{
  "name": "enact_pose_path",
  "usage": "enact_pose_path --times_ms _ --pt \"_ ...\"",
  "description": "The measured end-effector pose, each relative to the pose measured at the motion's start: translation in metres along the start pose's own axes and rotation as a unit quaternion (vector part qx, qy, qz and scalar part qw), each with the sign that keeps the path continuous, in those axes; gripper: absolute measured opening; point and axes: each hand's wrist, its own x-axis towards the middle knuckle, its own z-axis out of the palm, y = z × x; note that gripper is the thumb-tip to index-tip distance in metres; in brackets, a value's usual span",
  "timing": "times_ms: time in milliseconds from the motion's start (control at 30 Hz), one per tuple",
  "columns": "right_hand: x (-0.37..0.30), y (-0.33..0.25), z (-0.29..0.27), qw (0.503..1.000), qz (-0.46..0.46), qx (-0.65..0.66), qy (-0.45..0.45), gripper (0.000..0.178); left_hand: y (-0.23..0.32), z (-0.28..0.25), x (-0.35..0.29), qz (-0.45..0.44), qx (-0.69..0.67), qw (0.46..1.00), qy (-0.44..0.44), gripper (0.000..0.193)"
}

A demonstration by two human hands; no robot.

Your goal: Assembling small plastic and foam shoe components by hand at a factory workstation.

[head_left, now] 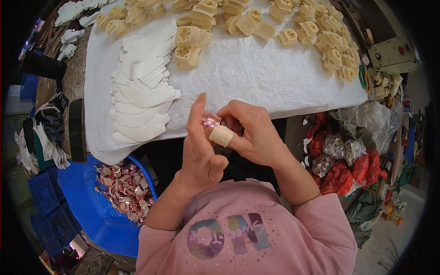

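Note:
In front of my chest my right hand (256,130) pinches a small shiny pink metallic piece (210,120) between its bent fingers and thumb. A beige wrap (221,135) covers the thumb's tip. My left hand (199,151) is just left of it, forefinger stretched upward against the piece and thumb held apart. Part of the piece is hidden behind the fingers. Just beyond, on the white cloth (256,82), lies a fanned stack of white flat strips (142,91). Tan moulded blocks with hollows (188,55) stand beside the strips.
More tan blocks (337,46) crowd the table's far and right sides. At lower left a blue tub (98,220) holds many shiny pink pieces (126,188). Red plastic bags (339,178) and clear bags (366,121) are heaped at right. A dark post (77,130) borders the table's left.

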Motion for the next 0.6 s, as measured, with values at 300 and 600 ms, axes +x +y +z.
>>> enact_pose_path --times_ms 300,600 --pt "-0.010 0.014 0.006 0.964 0.028 0.261 0.034 0.023 0.014 -0.012 0.000 -0.159 -0.117 0.980 0.000 0.048" --pt "-0.001 0.032 -0.022 0.930 0.027 0.331 -0.160 0.016 0.028 -0.023 0.009 0.009 0.156 0.986 -0.060 0.044"
